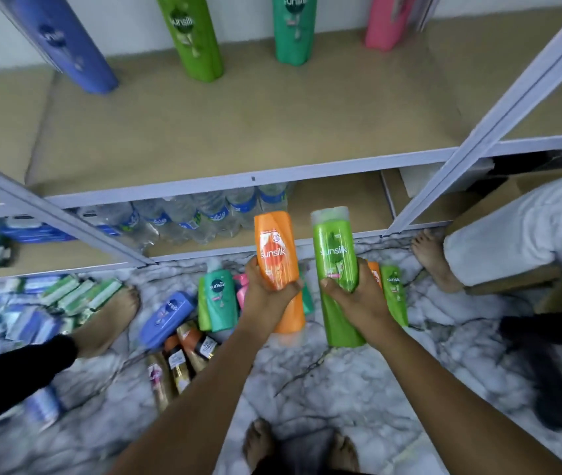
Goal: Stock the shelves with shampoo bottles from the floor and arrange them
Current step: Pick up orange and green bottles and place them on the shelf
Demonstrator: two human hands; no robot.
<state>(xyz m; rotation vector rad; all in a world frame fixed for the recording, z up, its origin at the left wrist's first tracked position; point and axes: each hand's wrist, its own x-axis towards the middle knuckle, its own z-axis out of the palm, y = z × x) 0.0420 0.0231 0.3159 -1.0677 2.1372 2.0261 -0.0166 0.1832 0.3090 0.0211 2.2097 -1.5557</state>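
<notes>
My left hand grips an orange shampoo bottle, held upright above the floor. My right hand grips a green shampoo bottle beside it. Both are in front of the shelf's lower edge. At the back of the brown shelf board stand a blue bottle, a green bottle, a teal bottle and a pink bottle. On the marble floor lie several more bottles: a blue one, a teal one, a small green one and gold ones.
Grey metal uprights frame the shelf. Water bottles fill the bottom shelf. Boxed goods are piled on the floor at left. Another person's foot stands at left, another person's leg at right. My own feet are below.
</notes>
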